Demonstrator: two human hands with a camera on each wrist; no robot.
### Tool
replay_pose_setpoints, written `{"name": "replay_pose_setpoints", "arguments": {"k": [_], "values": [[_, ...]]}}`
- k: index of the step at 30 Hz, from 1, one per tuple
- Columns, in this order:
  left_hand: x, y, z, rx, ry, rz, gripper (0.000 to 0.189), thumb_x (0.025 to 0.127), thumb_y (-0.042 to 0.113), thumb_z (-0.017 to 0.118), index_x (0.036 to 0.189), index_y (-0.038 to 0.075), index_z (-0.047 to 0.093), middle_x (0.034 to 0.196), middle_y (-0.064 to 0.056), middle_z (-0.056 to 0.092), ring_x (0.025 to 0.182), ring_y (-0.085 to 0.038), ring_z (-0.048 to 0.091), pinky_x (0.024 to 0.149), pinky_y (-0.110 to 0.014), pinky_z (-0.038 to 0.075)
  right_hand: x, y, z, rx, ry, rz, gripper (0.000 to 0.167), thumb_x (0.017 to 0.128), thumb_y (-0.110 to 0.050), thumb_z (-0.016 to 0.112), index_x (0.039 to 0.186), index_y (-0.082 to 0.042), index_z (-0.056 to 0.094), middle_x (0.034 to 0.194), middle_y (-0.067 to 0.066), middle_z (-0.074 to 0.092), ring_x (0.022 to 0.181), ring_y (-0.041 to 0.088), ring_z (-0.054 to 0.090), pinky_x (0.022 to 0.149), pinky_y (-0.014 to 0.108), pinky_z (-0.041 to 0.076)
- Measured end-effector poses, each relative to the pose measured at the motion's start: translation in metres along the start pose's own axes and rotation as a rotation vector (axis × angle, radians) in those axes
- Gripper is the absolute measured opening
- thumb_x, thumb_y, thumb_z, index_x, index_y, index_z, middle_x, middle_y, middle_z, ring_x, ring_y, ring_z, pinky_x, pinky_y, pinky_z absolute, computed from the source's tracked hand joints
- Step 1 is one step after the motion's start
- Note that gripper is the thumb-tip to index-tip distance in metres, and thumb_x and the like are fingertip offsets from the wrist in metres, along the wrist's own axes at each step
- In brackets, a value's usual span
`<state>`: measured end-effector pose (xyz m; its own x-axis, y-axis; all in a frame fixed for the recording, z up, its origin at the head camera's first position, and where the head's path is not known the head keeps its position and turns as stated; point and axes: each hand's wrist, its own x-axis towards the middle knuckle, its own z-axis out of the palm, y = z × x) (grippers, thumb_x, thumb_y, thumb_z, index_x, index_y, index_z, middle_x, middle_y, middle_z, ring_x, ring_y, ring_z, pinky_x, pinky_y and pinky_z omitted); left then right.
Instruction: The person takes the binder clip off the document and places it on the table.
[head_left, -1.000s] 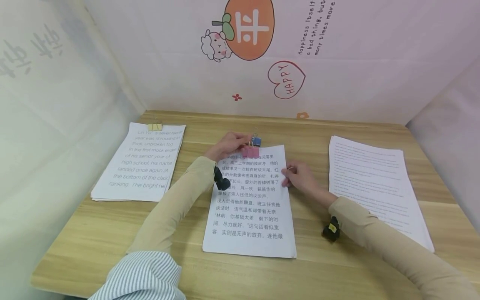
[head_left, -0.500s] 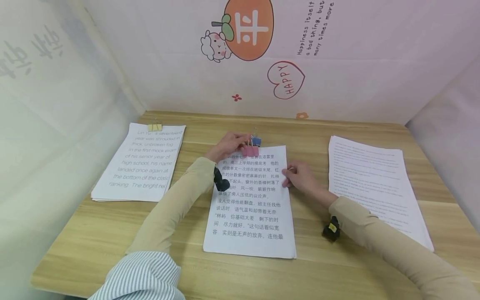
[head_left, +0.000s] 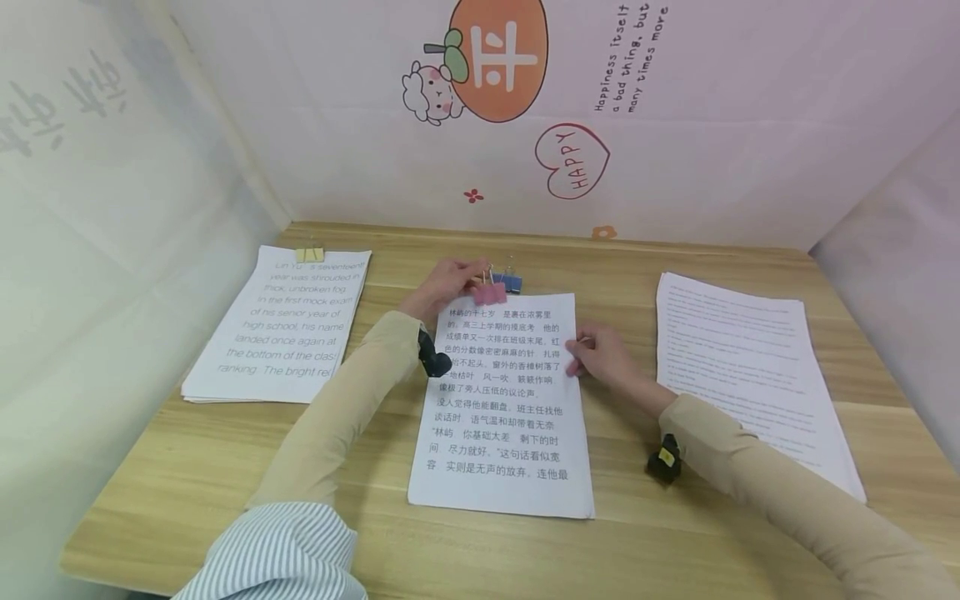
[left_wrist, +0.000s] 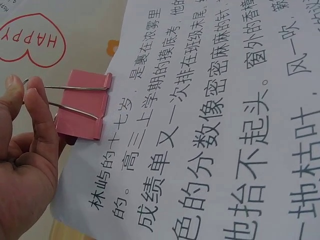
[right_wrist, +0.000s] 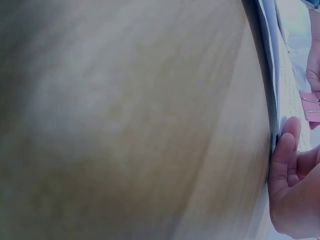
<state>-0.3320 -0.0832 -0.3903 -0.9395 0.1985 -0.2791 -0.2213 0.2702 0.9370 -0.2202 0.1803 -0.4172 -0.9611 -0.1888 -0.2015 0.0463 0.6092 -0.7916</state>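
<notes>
A pink binder clip (head_left: 491, 293) is at the top edge of a stack of printed paper (head_left: 498, 417) in the middle of the table. My left hand (head_left: 444, 285) pinches its wire handles; the left wrist view shows thumb and fingertip on the wires of the clip (left_wrist: 82, 104). Whether the clip's mouth bites the sheets is hard to tell. At the right side of that stack, my right hand (head_left: 600, 357) pinches the paper's edge, with fingertips (right_wrist: 286, 142) along the sheets in the right wrist view. A blue binder clip (head_left: 513, 283) lies just behind the pink one.
To the left lies another paper stack (head_left: 273, 325) with a yellow binder clip (head_left: 310, 254) on its top edge. A third stack (head_left: 750, 367) without a visible clip is at the right. A printed cloth (head_left: 675, 167) hangs behind the wooden table (head_left: 480, 554).
My left hand and the pink clip have shifted a little left and back toward the paper's top edge, uncovering the first printed line. The right hand stays about where it was.
</notes>
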Motion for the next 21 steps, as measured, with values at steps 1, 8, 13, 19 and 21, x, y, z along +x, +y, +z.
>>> {"name": "replay_pose_setpoints", "arguments": {"k": [1,8,13,19,21], "values": [[0.000,0.000,-0.001,0.001,0.002,0.001,0.041,0.094,0.037,0.055,0.118,0.005,0.063,0.087,-0.003,0.061,0.071,-0.011,0.055,0.067,-0.019,0.047,0.000,0.001,0.000,0.001,0.002,0.002,0.021,0.098,-0.016,0.049,0.109,0.002,0.056,0.083,0.014,0.067,0.069,0.017,0.065,0.066,0.026,0.052],[0.001,-0.001,-0.010,-0.006,0.029,-0.006,0.040,0.096,0.037,0.052,0.115,0.005,0.065,0.086,-0.002,0.058,0.071,-0.012,0.053,0.065,-0.018,0.045,0.000,0.003,0.001,-0.019,0.008,0.023,0.022,0.098,-0.017,0.050,0.109,0.000,0.057,0.081,0.012,0.068,0.069,0.017,0.065,0.065,0.026,0.053],[0.004,-0.003,-0.015,-0.099,0.019,-0.002,0.041,0.097,0.032,0.052,0.120,-0.001,0.061,0.095,-0.004,0.058,0.072,-0.010,0.054,0.064,-0.016,0.047,0.000,0.005,0.003,-0.014,0.003,0.026,0.022,0.098,-0.017,0.051,0.109,0.000,0.057,0.081,0.012,0.068,0.068,0.016,0.065,0.065,0.025,0.052],[0.007,-0.003,-0.023,-0.109,0.026,0.028,0.045,0.097,0.033,0.052,0.120,-0.004,0.059,0.094,-0.004,0.057,0.070,-0.009,0.052,0.065,-0.017,0.046,0.001,0.005,0.002,-0.015,0.009,0.025,0.022,0.098,-0.017,0.050,0.110,0.000,0.056,0.080,0.011,0.069,0.068,0.015,0.064,0.065,0.025,0.051],[0.008,-0.003,-0.026,-0.106,0.035,0.029,0.045,0.097,0.033,0.051,0.121,-0.004,0.058,0.094,-0.003,0.057,0.070,-0.009,0.051,0.067,-0.017,0.046,0.001,0.004,0.002,-0.014,0.010,0.021,0.023,0.098,-0.017,0.050,0.111,0.002,0.056,0.080,0.011,0.069,0.068,0.015,0.064,0.065,0.025,0.051]]}}
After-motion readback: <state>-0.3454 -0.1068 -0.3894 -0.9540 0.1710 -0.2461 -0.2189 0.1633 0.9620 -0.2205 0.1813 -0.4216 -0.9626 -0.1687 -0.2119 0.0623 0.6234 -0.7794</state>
